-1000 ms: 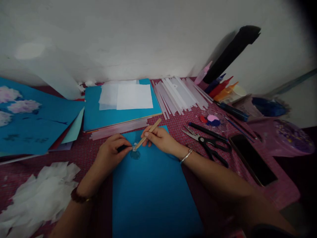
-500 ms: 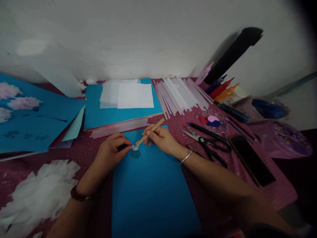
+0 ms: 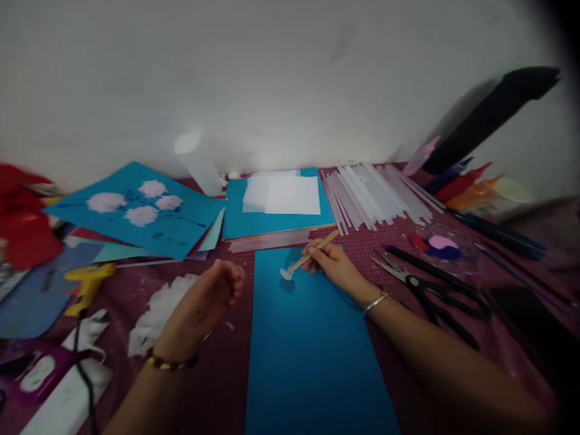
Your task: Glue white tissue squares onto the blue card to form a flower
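A wooden stick (image 3: 327, 239) is pinched in the fingers of my right hand (image 3: 324, 257). Its lower tip meets a small white paper piece (image 3: 286, 274) over the upper part of a blue sheet (image 3: 312, 350). To the left of that sheet, my left hand (image 3: 217, 293) is raised with its fingers curled inward; whether anything is between them is hidden. Just behind this hand lies a heap of white tissue pieces (image 3: 158, 311).
Blue paper with pale flowers (image 3: 190, 208) lies at the left, near a yellow glue gun (image 3: 90, 285). Tissue squares (image 3: 292, 194) and pale strips (image 3: 371, 196) lie at the back. Scissors (image 3: 428, 290), a phone (image 3: 530, 326) and a paint palette (image 3: 441, 246) are at the right.
My left hand has let go of the white piece and moved away to the left. The stick still touches the piece. The view has turned left, showing the glue gun and more of the flower paper.
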A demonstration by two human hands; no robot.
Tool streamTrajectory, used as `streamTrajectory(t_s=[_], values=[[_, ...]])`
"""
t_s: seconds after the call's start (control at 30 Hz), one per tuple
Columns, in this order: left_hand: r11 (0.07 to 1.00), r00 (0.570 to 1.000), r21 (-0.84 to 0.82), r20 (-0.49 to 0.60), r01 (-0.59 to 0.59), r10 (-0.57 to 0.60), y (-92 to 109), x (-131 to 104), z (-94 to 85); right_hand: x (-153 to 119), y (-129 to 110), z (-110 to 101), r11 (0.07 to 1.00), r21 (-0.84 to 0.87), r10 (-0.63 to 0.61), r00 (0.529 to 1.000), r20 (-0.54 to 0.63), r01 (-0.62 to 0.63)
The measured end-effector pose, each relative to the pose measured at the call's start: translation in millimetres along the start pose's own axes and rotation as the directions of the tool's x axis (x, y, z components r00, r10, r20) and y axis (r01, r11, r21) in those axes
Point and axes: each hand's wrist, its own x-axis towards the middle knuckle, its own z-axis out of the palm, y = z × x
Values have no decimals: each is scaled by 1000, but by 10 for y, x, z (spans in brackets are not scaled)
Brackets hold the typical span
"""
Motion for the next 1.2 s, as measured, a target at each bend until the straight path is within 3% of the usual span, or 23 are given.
streamTrajectory(t_s=[0.1,0.13,0.2,0.23,0.3,0.33,0.4,0.47,0.57,0.77,0.83,0.97,1.1,1.17,1.2], values=[[999,999,-31,21,30,-30,-120,-77,63,13,-4,-33,998,57,-3,1000,-15,4],[999,1000,37,-4,26,-26,-154,-80,74,15,-6,-42,997,76,-11,1000,-27,13],[944,994,330,-104,4,31,-185,-48,66,14,-12,-52,994,105,-23,999,-48,28],[842,981,539,-161,-4,107,-176,-11,48,12,-16,-54,993,111,-25,998,-55,31],[446,932,894,-206,55,298,-115,97,-2,7,-22,-52,993,111,-27,998,-65,34],[218,917,969,-186,113,352,-73,162,-26,5,-25,-50,994,107,-26,998,-65,33],[-146,934,969,-143,200,328,3,286,-67,1,-26,-47,995,95,-26,998,-62,32],[-352,967,913,-137,208,215,29,367,-95,-2,-20,-47,995,92,-33,998,-56,38],[-491,982,854,-115,175,151,-34,362,-131,0,-7,-55,994,96,-37,998,-50,41],[-590,993,805,7,66,121,-181,109,-220,13,-8,-66,997,71,-18,999,-34,21],[-569,992,822,65,10,112,-126,43,-266,14,-8,-66,997,74,-19,999,-28,21],[-306,951,948,13,86,308,281,-121,-404,10,14,-79,994,103,-24,999,-38,27],[-108,826,970,-123,216,550,756,-396,-612,11,51,-115,984,170,-36,998,-55,45],[32,771,978,-182,206,610,823,-511,-738,17,64,-130,977,209,-26,998,-50,36],[84,774,978,-204,192,599,804,-544,-802,21,68,-136,974,225,-19,999,-48,29]])
